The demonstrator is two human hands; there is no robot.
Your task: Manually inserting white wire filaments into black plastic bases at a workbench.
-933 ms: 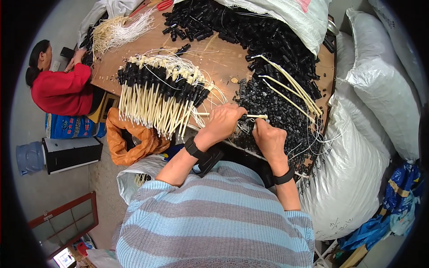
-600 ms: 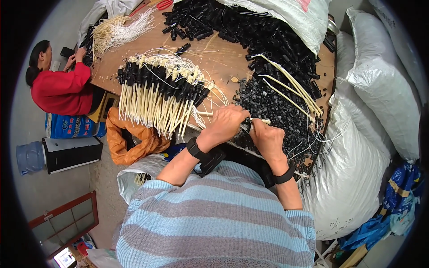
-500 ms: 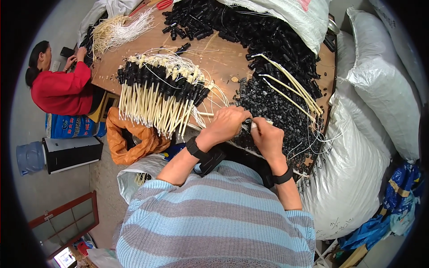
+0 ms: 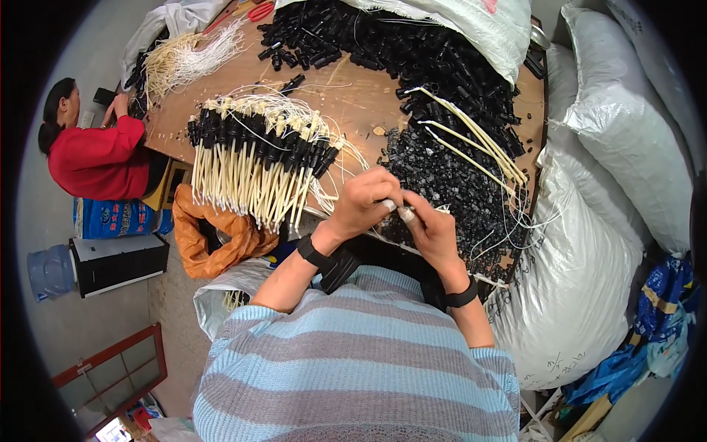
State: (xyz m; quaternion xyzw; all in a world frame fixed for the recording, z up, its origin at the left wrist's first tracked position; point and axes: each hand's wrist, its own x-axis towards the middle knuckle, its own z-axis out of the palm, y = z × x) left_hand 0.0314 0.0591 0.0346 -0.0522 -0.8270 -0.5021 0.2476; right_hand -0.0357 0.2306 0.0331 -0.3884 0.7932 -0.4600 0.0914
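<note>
Both hands meet just above the near edge of the wooden desk (image 4: 353,96). The left hand (image 4: 366,200) is curled shut, its fingertips pinching a small pale piece (image 4: 404,214) that looks like the end of a cream wire; the right hand (image 4: 436,230) is closed around the same piece from the other side, thumb pressing toward the left fingers. What exactly sits between the fingers is too small to tell.

To do this joining well, it seems best to keep the two hands braced against each other, hold the piece close to its tip so it does not bend, and push straight rather than at an angle.

The piece lies between the two sets of fingertips, touching both. Just beyond the right hand is a heap of small black parts (image 4: 449,177) with loose cream wires (image 4: 471,140) lying across it toward the desk's right edge. Left of the left hand, a row of finished wires with black caps (image 4: 254,158) hangs over the near edge. A larger pile of black tubes (image 4: 383,44) fills the far side, and white sacks (image 4: 589,243) lean against the right edge. A person in red (image 4: 99,158) sits at the left end.
</note>
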